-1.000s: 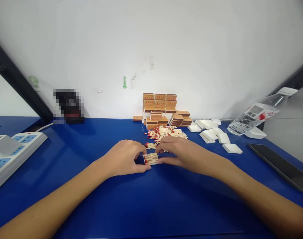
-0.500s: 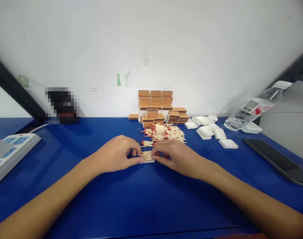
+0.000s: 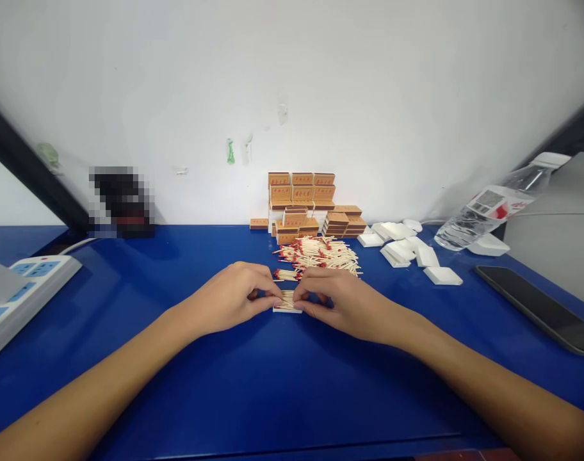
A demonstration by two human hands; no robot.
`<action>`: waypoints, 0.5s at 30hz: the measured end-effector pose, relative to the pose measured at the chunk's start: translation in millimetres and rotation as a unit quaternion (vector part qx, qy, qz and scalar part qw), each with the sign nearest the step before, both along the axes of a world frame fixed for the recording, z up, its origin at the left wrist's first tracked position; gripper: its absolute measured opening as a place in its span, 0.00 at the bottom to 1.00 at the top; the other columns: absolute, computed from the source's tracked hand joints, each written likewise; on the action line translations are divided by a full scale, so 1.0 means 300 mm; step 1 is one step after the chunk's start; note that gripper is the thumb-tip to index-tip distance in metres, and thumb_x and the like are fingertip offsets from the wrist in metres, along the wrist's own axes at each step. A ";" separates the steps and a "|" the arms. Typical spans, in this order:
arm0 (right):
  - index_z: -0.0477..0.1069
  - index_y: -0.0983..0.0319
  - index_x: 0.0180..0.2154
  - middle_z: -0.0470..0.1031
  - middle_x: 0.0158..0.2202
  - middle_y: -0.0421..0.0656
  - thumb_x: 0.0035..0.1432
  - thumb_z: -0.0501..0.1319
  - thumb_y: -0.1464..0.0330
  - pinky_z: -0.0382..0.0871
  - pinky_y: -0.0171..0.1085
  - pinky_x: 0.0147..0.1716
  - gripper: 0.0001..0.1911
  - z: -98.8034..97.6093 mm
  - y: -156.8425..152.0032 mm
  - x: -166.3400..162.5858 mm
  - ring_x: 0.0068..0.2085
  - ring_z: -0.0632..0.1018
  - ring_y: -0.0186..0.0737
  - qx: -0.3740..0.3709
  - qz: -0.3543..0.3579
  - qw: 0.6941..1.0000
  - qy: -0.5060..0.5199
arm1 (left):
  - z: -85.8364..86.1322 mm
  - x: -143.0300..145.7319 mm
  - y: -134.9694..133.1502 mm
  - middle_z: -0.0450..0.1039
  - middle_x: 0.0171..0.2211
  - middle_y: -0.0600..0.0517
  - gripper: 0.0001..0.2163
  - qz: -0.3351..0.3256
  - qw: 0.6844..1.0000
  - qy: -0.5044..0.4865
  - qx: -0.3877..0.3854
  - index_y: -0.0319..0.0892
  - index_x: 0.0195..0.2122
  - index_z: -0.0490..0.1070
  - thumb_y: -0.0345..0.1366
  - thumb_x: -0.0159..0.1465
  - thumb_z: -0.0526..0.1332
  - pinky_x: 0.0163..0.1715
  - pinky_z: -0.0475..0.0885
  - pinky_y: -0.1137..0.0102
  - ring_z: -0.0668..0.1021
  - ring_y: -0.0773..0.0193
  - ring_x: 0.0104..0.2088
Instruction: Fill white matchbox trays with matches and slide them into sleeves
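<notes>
A small white matchbox tray lies on the blue table, filled with a bundle of matches. My left hand is closed in a pinch over the left end of the bundle and hides the match heads there. From the other side, my right hand pinches the right end of the same matches, its fingertips at the tray's edge. Just behind the tray is a loose pile of red-headed matches, with a small row of matches at its near left.
Matchboxes are stacked against the wall. White empty trays lie scattered at the right, near a tilted water bottle and a phone. A power strip sits at the left, and a pixelated dark object stands behind it.
My left fingertips have moved right and inward, from the tray's left edge onto the matches. The right hand has stayed at its end. The whole view has shifted slightly.
</notes>
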State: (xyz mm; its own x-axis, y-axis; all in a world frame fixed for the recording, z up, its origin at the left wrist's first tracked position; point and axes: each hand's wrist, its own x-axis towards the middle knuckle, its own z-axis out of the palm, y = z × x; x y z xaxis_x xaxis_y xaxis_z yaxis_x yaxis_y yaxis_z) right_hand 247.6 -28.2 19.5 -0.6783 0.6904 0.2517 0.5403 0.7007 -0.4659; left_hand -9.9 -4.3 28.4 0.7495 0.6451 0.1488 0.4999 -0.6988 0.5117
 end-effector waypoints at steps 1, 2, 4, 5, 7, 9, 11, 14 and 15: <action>0.77 0.61 0.41 0.76 0.37 0.40 0.68 0.63 0.73 0.63 0.34 0.36 0.05 0.001 0.001 0.000 0.35 0.72 0.34 0.002 0.000 1.000 0.000 | -0.001 0.001 -0.002 0.76 0.35 0.54 0.07 0.004 1.000 0.000 0.002 0.49 0.43 0.83 0.36 0.71 0.64 0.30 0.66 0.71 0.74 0.69 0.29; 0.77 0.61 0.41 0.76 0.36 0.40 0.68 0.63 0.73 0.62 0.34 0.36 0.04 0.003 0.001 0.000 0.35 0.72 0.34 0.002 0.000 1.000 -0.001 | -0.001 0.001 -0.005 0.75 0.35 0.55 0.06 0.010 1.000 0.000 0.005 0.49 0.43 0.83 0.38 0.70 0.65 0.29 0.66 0.71 0.73 0.69 0.28; 0.77 0.61 0.39 0.76 0.34 0.39 0.67 0.63 0.73 0.62 0.34 0.35 0.04 0.009 0.002 -0.001 0.34 0.72 0.34 0.002 -0.005 1.000 -0.004 | 0.002 0.003 -0.011 0.74 0.35 0.55 0.06 0.025 1.000 0.001 0.016 0.48 0.42 0.82 0.41 0.68 0.67 0.29 0.66 0.71 0.73 0.69 0.28; 0.77 0.61 0.39 0.76 0.34 0.39 0.67 0.63 0.74 0.62 0.34 0.35 0.04 0.011 0.002 -0.001 0.33 0.72 0.34 0.000 -0.010 1.000 -0.007 | 0.004 0.005 -0.014 0.74 0.35 0.54 0.07 0.031 0.999 0.004 0.025 0.47 0.42 0.82 0.43 0.67 0.68 0.29 0.66 0.71 0.73 0.68 0.29; 0.76 0.61 0.38 0.76 0.34 0.39 0.66 0.64 0.74 0.62 0.35 0.35 0.03 0.013 0.002 0.000 0.33 0.72 0.34 -0.004 -0.025 1.000 -0.015 | 0.010 0.010 -0.018 0.74 0.36 0.54 0.09 0.034 0.998 0.016 0.042 0.45 0.40 0.81 0.44 0.65 0.69 0.31 0.67 0.70 0.74 0.67 0.31; 0.75 0.61 0.37 0.76 0.34 0.39 0.66 0.64 0.73 0.61 0.35 0.35 0.03 0.010 0.002 0.002 0.33 0.72 0.34 -0.010 -0.039 0.999 -0.022 | 0.013 0.014 -0.022 0.74 0.37 0.53 0.10 0.032 0.998 0.032 0.051 0.45 0.39 0.81 0.45 0.65 0.69 0.32 0.67 0.69 0.74 0.66 0.32; 0.75 0.61 0.36 0.76 0.34 0.39 0.67 0.64 0.71 0.61 0.35 0.34 0.04 0.003 0.002 0.003 0.33 0.72 0.35 -0.014 -0.047 0.998 -0.026 | 0.013 0.018 -0.025 0.74 0.37 0.52 0.11 0.030 0.997 0.042 0.051 0.44 0.39 0.81 0.46 0.65 0.69 0.32 0.68 0.69 0.74 0.65 0.32; 0.74 0.61 0.36 0.76 0.34 0.40 0.68 0.64 0.70 0.61 0.35 0.34 0.04 -0.006 -0.001 0.001 0.33 0.72 0.35 -0.018 -0.052 0.998 -0.027 | 0.009 0.020 -0.027 0.74 0.37 0.52 0.10 0.024 0.997 0.047 0.050 0.45 0.40 0.81 0.45 0.66 0.69 0.33 0.68 0.69 0.74 0.65 0.32; 0.73 0.61 0.37 0.76 0.35 0.40 0.68 0.64 0.70 0.61 0.35 0.34 0.04 -0.008 -0.003 -0.001 0.33 0.72 0.35 -0.018 -0.052 0.998 -0.027 | 0.008 0.020 -0.027 0.74 0.37 0.52 0.09 0.022 0.997 0.047 0.050 0.45 0.40 0.81 0.44 0.66 0.68 0.33 0.68 0.69 0.74 0.65 0.32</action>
State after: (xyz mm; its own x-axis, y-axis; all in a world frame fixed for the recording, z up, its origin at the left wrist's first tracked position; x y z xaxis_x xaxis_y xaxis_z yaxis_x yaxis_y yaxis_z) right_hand 247.4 -29.0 17.2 -0.6141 0.7658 0.1908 0.6340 0.6227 -0.4586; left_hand -3.9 -12.4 30.8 0.7349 0.6626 0.1444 0.5736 -0.7210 0.3888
